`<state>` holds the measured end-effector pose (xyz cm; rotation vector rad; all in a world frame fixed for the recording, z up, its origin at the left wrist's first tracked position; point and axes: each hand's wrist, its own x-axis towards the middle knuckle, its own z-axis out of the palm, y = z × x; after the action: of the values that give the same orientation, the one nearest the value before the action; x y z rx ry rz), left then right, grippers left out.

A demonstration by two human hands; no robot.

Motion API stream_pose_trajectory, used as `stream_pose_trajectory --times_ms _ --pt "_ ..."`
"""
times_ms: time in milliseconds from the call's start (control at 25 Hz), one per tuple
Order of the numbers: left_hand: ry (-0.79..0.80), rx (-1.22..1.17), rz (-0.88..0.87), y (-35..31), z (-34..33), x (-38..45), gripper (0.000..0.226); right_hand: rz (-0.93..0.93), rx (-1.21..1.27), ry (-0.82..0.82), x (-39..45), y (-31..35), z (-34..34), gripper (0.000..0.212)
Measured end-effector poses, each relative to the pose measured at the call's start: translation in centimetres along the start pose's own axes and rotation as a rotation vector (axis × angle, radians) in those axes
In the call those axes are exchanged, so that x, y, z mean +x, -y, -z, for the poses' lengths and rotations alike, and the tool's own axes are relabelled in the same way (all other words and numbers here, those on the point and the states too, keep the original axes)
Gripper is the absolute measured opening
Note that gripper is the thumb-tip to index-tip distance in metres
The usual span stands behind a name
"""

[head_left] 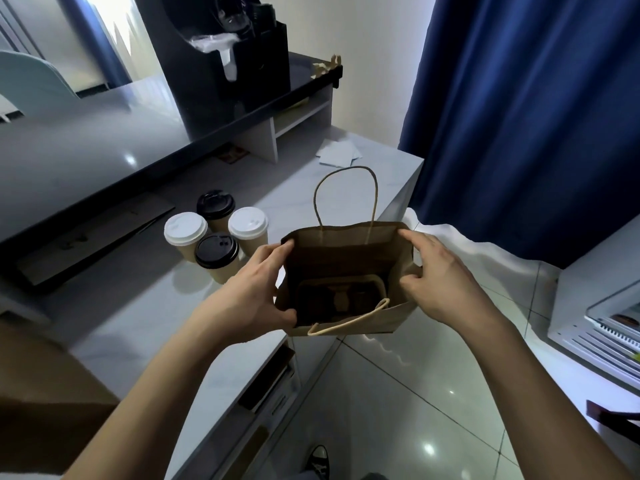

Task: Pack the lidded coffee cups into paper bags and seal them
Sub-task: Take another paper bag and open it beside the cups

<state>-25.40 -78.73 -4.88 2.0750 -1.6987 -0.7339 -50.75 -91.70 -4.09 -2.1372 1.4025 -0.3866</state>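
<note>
A brown paper bag with twisted cord handles is held open over the counter's front edge. My left hand grips its left rim, thumb inside. My right hand pinches the right rim. A dark cardboard cup holder lies at the bag's bottom. Several lidded paper coffee cups stand together on the counter left of the bag: two with white lids and two with black lids.
The grey counter carries a flat stack of brown bags at left, a raised black shelf with a dark dispenser, and white napkins at the back. A blue curtain hangs at right, above tiled floor.
</note>
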Motion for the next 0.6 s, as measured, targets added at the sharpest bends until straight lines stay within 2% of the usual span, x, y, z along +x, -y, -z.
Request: stream_pose_trajectory --times_ms 280,600 --pt "-0.025 0.014 0.064 -1.6 -0.1 4.5 0.11 0.05 0.017 0.045 6.3 -1.9 1.2 0.073" --pt "-0.113 -0.022 0.196 -5.5 -1.9 10.8 0.11 0.188 0.002 0.149 15.5 -5.5 4.4 0.074"
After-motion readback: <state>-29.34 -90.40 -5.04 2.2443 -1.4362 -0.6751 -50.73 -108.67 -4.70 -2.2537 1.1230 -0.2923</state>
